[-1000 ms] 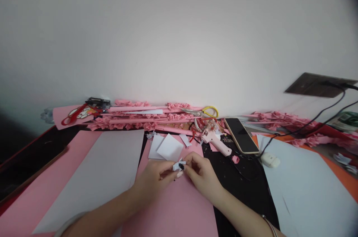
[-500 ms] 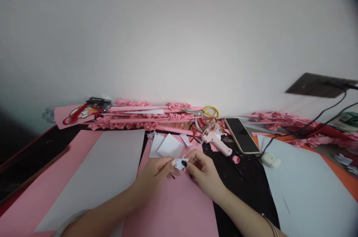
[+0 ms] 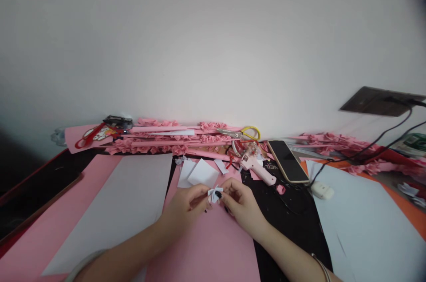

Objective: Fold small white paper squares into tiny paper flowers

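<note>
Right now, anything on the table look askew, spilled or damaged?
No spill visible. The white sheet at right has a thin dark line breaking its plain surface: cut or mark, can't tell. A small pink piece lies stray beside the glue gun.

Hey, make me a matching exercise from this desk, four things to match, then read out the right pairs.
1. folded white paper
2. scissors
3. glue gun
4. phone

A. pink
B. to the right of the glue gun
C. held by the left hand and right hand
D. yellow-handled

Pairs: 1-C, 2-D, 3-A, 4-B
</note>
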`<state>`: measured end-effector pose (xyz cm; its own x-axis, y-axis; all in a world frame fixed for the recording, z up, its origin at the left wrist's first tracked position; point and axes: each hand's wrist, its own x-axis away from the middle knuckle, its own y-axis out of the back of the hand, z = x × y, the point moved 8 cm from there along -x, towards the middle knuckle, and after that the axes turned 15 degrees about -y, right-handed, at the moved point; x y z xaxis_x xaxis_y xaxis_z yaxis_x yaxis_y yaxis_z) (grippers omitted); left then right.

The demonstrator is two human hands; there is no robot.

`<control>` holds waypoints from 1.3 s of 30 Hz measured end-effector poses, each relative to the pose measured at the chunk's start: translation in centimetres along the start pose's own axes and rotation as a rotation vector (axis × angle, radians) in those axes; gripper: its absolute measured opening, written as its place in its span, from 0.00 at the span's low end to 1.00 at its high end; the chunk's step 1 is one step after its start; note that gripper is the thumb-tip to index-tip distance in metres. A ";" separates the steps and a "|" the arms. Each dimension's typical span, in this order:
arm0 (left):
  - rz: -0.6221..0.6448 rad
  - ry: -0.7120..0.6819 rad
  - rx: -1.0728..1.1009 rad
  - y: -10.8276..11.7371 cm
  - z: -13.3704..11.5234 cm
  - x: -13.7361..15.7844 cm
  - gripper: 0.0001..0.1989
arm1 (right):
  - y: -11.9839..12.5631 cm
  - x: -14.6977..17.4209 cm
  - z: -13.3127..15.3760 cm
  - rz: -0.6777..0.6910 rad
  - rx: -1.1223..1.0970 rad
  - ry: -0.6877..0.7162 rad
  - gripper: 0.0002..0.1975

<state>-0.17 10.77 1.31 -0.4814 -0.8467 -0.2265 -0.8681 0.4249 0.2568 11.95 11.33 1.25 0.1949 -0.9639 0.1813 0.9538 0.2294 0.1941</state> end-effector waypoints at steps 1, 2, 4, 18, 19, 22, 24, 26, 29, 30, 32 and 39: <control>0.004 -0.002 0.011 0.0 -0.2 0.0 0.07 | -0.1 0.0 -0.1 0.011 0.000 -0.003 0.05; 0.007 -0.002 0.023 -0.1 -0.3 0.0 0.06 | -0.2 0.0 -0.1 0.022 -0.001 -0.007 0.05; 0.017 -0.004 0.031 -0.2 -0.5 0.0 0.05 | -0.3 -0.1 -0.1 0.039 -0.002 -0.011 0.04; -0.046 -0.116 -0.026 0.3 -0.6 -0.2 0.05 | -0.9 -0.2 -0.7 0.104 -0.088 -0.113 0.13; -0.061 -0.129 -0.063 0.5 -0.7 -0.2 0.06 | -0.9 -0.2 -0.6 0.116 -0.101 -0.101 0.14; -0.098 -0.144 -0.111 0.9 -0.7 -0.1 0.08 | -1.1 -0.1 -0.3 0.162 -0.153 -0.059 0.17; -0.124 -0.129 -0.096 1.0 -0.4 0.0 0.07 | -1.2 0.0 -0.3 0.165 -0.150 -0.052 0.17; -0.141 -0.094 -0.048 1.0 0.0 0.1 0.06 | -1.1 -0.1 -0.5 0.140 -0.110 -0.069 0.15; -0.148 -0.029 0.075 0.6 0.8 0.2 0.05 | -1.2 -0.1 -0.7 0.125 -0.086 -0.089 0.14; -0.150 -0.019 0.121 0.5 1.0 0.2 0.06 | -1.2 -0.1 -0.7 0.132 -0.092 -0.091 0.14; -0.163 -0.012 0.201 0.4 1.3 0.2 0.08 | -1.3 -0.1 -0.7 0.145 -0.101 -0.087 0.14; -0.173 0.027 0.348 0.1 2.0 0.0 0.12 | -1.4 0.0 -0.8 0.165 -0.059 -0.063 0.14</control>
<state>-0.51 11.49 -0.56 -0.3251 -0.9214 -0.2129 -0.9276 0.3545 -0.1179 10.78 10.89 0.22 0.3367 -0.9032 0.2661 0.9222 0.3734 0.1005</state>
